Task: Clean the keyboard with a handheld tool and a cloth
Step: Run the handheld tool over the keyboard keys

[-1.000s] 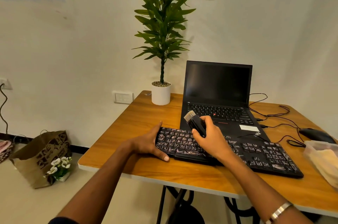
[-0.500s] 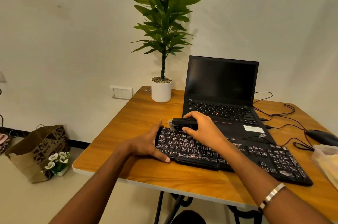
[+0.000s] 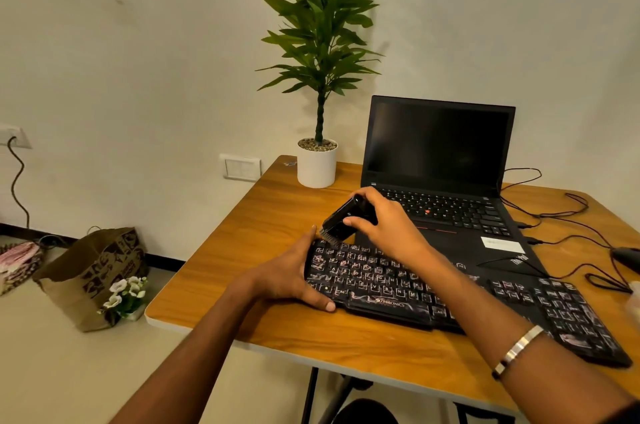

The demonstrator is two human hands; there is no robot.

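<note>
Black keyboard (image 3: 433, 288): flat on wooden counter (image 3: 277, 216), before laptop (image 3: 440, 174).
Left hand (image 3: 291, 276): fingers straight, bracing keyboard's left end.
Right hand (image 3: 388, 226): fingers curled round brush tool (image 3: 343, 217), bristles at top-left keys.
Handling: likely light, rigid, prone to slide; hold by edges.

A black keyboard (image 3: 433, 288) with white-marked keys lies on an orange-brown wood-grain table (image 3: 263, 236), beside a black laptop (image 3: 440, 160) and a white pot (image 3: 317, 165).
</note>
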